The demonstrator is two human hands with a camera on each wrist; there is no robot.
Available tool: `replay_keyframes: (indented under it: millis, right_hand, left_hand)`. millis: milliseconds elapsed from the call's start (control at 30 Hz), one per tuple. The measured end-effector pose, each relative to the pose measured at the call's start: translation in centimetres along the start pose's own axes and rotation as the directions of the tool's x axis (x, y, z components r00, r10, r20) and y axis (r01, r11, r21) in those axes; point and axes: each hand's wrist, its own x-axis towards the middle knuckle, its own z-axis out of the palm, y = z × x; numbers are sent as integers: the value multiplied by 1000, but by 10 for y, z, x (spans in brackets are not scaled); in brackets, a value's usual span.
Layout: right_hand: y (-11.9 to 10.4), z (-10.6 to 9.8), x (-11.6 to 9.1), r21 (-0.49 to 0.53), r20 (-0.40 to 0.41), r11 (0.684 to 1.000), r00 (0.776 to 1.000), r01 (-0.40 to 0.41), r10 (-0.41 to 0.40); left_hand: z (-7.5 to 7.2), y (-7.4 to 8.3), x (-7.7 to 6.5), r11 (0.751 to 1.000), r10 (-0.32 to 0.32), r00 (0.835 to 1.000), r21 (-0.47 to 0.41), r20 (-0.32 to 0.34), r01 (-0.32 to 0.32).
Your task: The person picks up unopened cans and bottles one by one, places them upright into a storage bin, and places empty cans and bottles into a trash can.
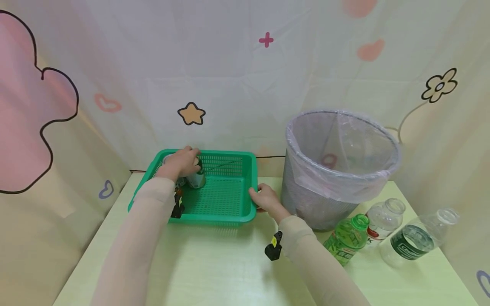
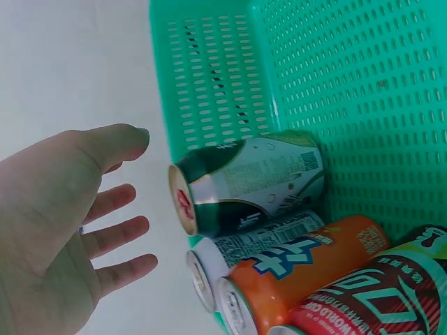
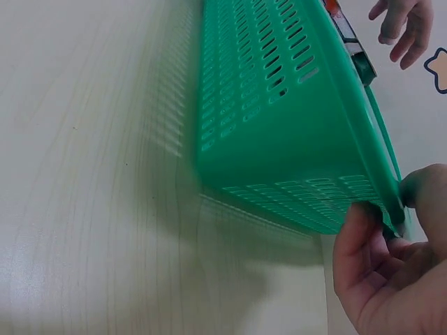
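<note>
A green plastic basket stands on the table with several drink cans inside its left end. My left hand is over that end, above the cans; its thumb and fingers are apart with nothing between them in the left wrist view. Closest to it lies a green-and-white can, beside a silver-white can, an orange can and a red-and-dark can. On the opposite end, my right hand grips the basket's rim between thumb and curled fingers.
Right of the basket is a mesh waste bin with a clear plastic liner. In front of the bin stand a green plastic bottle, a clear bottle with a red label and a clear bottle with a dark-green label. A printed curtain hangs behind.
</note>
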Motion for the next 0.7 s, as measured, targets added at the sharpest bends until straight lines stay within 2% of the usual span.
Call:
replay_keyframes:
  millis: [167,367,533,700]
  right_hand:
    - [2,0,-1,-29,-1,1000,1000,-3,3]
    - [4,-2,0,-137,-18,990,1000,19,-22]
    - [1,-7,-3,-251,-39,966,996,63,-75]
    - [-3,-11,-4,-351,-74,930,987,106,-140]
  left_hand:
    - [-4,7,-10,999,29,999,32,-18,-29]
    - [1,16,-17,995,85,995,64,-43,-82]
    - [7,22,-24,985,149,983,104,-106,-138]
    - [10,28,-31,975,206,964,124,-166,-187]
